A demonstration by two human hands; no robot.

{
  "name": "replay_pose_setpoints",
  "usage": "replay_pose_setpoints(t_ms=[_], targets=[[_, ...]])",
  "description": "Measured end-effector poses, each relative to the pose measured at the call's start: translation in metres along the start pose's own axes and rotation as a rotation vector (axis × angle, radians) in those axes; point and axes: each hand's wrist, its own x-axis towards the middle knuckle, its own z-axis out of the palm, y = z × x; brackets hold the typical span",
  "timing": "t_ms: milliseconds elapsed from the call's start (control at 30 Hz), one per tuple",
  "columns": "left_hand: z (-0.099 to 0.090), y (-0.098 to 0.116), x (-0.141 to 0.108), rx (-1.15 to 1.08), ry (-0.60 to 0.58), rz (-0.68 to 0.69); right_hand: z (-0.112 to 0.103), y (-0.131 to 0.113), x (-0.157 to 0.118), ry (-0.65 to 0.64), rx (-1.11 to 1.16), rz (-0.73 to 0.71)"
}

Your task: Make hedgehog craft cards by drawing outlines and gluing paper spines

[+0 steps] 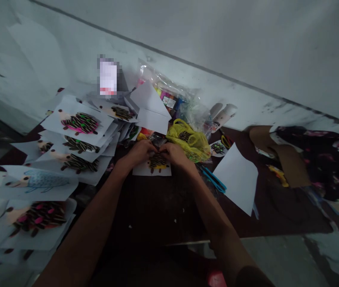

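My left hand (138, 153) and my right hand (173, 155) lie close together, fingers curled and almost meeting, on the upper part of a white paper card (157, 169). The card bears a hedgehog picture with dark seed-like spines and a yellow patch (157, 161). My fingers hide the card's top edge, and I cannot see what lies under my fingertips. A yellow plastic bag (189, 141) sits just beyond my right hand, and a pile of hedgehog cards (79, 135) lies to the left of my left hand.
Blue-handled scissors (214, 179) and a blank white sheet (236, 177) lie on the dark table (157, 207) to the right. A clear plastic bag (172, 95) of coloured items leans at the wall (217, 48). Brown cardboard (287, 159) rests on dark floral cloth (315, 159).
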Motion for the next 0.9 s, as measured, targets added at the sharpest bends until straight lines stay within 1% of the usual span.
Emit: replay_pose_setpoints(t_ms=[167, 367, 633, 900], targets=[[-0.001, -0.001, 0.000, -0.016, -0.020, -0.005, -0.001, -0.002, 0.001, -0.016, 0.010, -0.010], [0.003, -0.006, 0.001, -0.030, -0.007, 0.018, 0.000, -0.002, -0.002, -0.015, -0.034, 0.046], [0.004, -0.007, 0.001, -0.070, -0.007, -0.004, -0.006, -0.002, -0.016, 0.037, 0.063, 0.114], [0.002, -0.005, 0.000, -0.038, -0.011, -0.004, 0.006, 0.006, -0.021, 0.094, 0.138, 0.098]])
